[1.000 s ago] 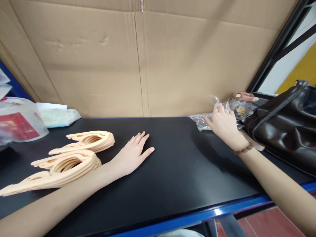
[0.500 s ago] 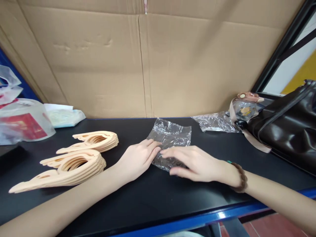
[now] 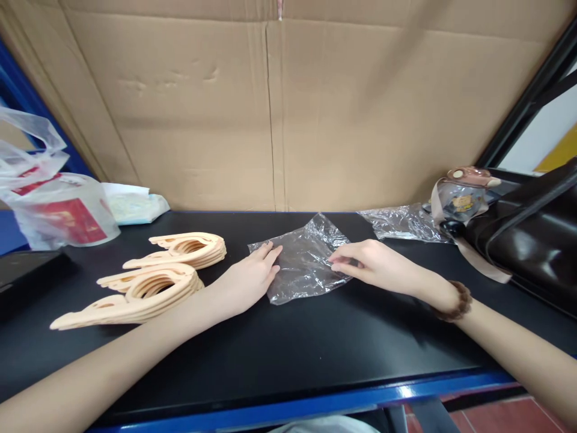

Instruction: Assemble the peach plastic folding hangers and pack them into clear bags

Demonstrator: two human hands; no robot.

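Note:
A clear plastic bag (image 3: 300, 264) lies spread and wrinkled on the black tabletop (image 3: 288, 349), between my two hands. My left hand (image 3: 247, 279) rests palm down on the bag's left edge, fingers stretched out. At the right side of the bag, my right hand (image 3: 381, 264) has thumb and fingers pinched together on the film. A brown bracelet (image 3: 460, 300) circles the right wrist. To the left are two stacks of pale wooden cut-out pieces, each with a round hole: a rear stack (image 3: 213, 246) and a front stack (image 3: 130, 313), the latter partly behind my left forearm.
More clear plastic bags (image 3: 401, 222) lie at the back right, beside a bottle with a strap (image 3: 460, 201) and a dark leather bag (image 3: 532, 234). A plastic carrier bag (image 3: 63, 210) and a soft packet (image 3: 135, 207) stand at the left. Cardboard (image 3: 202, 120) walls the back.
The plastic bag has been spread wider and turned. My right hand has moved to its right edge and closed into a pinch; my left hand now lies on its left edge. The view shifted slightly.

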